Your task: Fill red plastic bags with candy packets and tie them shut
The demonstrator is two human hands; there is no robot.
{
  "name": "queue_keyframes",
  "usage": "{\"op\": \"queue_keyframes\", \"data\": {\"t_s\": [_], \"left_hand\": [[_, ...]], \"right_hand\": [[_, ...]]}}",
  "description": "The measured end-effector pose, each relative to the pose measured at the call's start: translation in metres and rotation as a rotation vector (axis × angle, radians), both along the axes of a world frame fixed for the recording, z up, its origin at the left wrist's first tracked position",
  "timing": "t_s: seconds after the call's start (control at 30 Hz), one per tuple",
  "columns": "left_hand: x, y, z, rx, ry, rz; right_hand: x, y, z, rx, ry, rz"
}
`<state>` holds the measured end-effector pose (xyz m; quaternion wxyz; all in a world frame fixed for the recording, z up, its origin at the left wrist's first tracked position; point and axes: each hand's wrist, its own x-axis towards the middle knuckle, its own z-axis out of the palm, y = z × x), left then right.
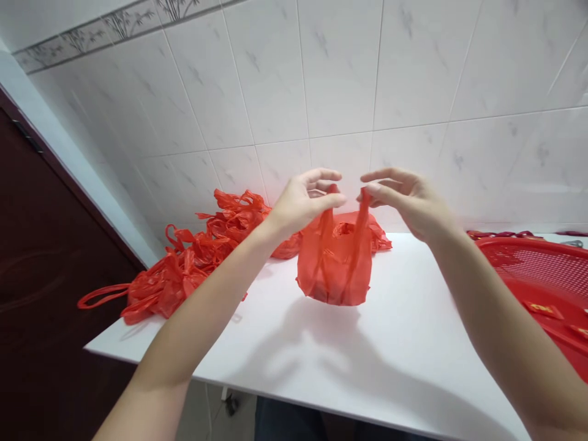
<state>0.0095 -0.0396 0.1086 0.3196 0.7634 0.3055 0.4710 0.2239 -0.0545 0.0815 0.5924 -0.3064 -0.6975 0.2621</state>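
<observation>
A person holds up a small red plastic bag [337, 272] with two bare hands, near the middle of the white counter [390, 343]. The left hand [303, 195] has a closed grip on one handle of the bag, pinching its top with the thumb and fingers. The right hand [411, 199] has the same kind of grip on the other handle. The two hands are apart, and the handles stretch up like two straps. The bag hangs just over the counter, with its shadow below. Something dark shows through near its bottom, but it is too hard to make out.

To the left, a big heap of red plastic bags [184, 275] lies on the counter, all crumpled. More red plastic [381, 237] peeks out behind the held bag. On the right is a red plastic basket [519, 250] with small red packets [544, 309] in it. A tiled wall [340, 67] stands behind the counter.
</observation>
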Motion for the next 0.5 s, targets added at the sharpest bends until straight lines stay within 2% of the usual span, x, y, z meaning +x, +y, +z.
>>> {"op": "queue_keyframes", "data": {"t_s": [0.1, 0.2, 0.37, 0.5], "left_hand": [[0.017, -0.003, -0.004, 0.070, 0.052, -0.014], [0.026, 0.001, -0.010, 0.159, 0.037, 0.074], [0.024, 0.010, -0.013, 0.165, 0.082, 0.138], [0.022, 0.012, -0.011, 0.149, 0.052, 0.178]], "right_hand": [[-0.020, 0.000, 0.000, 0.067, -0.055, 0.049], [-0.031, -0.002, -0.001, 0.144, -0.066, 0.021], [-0.029, -0.005, -0.004, 0.217, -0.175, -0.138], [-0.019, 0.003, -0.023, 0.203, -0.145, -0.281]]}}
